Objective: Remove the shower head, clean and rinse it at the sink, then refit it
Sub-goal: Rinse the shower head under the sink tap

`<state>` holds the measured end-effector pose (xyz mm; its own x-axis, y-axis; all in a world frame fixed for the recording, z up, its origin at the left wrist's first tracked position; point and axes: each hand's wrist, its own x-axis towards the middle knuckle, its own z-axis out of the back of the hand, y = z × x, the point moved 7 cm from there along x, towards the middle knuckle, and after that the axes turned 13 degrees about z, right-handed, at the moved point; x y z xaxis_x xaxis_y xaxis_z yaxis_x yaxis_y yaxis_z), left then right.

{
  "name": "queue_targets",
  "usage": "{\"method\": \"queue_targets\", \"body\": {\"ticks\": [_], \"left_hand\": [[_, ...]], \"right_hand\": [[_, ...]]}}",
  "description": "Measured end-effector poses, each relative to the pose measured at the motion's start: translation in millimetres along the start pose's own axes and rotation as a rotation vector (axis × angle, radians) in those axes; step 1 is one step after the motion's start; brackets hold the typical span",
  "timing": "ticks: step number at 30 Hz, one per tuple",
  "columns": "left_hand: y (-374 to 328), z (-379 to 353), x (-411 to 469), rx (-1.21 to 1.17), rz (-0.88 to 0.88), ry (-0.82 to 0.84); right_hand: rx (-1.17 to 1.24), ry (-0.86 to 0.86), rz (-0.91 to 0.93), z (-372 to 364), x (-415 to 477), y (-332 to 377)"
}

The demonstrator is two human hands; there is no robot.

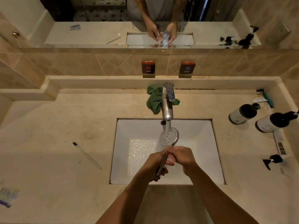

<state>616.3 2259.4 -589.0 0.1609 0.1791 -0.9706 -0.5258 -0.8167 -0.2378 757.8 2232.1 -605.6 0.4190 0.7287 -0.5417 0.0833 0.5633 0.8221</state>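
The chrome shower head (170,136) is held over the white sink (200,143), its round white face up under the running stream from the chrome tap (168,104). My left hand (155,165) grips the lower part of its handle. My right hand (182,156) is closed around the handle just below the head. Water splashes off the face into the basin.
A green cloth (154,99) lies behind the tap. A toothbrush (86,155) lies on the counter at the left. Pump bottles (244,113) and a razor (267,97) stand at the right. HOT (148,67) and COLD (187,67) signs sit below the mirror.
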Motion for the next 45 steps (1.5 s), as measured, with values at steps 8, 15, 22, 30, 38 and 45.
{"method": "queue_targets", "body": {"ticks": [8,15,22,30,38,45], "left_hand": [[6.6,38.1,5.5,0.055,-0.081,-0.163],[-1.5,56.6,-0.4,0.15,-0.221,-0.368],[-4.9,31.3,7.1,0.168,-0.211,-0.267],[3.4,16.1,-5.6,0.028,0.011,-0.03],[3.4,25.4,-14.2,-0.054,-0.023,-0.054],[-5.2,31.8,-16.5,0.011,-0.225,-0.231]], "right_hand": [[0.026,0.104,-0.041,-44.5,5.0,-4.9],[0.142,0.187,-0.124,-61.1,1.3,-7.3],[0.048,0.159,-0.132,-19.2,-0.8,-7.5],[-0.072,0.153,-0.052,34.1,17.4,24.4],[0.064,-0.095,0.326,39.9,54.3,158.0],[0.125,-0.014,0.381,6.5,63.6,203.4]]}}
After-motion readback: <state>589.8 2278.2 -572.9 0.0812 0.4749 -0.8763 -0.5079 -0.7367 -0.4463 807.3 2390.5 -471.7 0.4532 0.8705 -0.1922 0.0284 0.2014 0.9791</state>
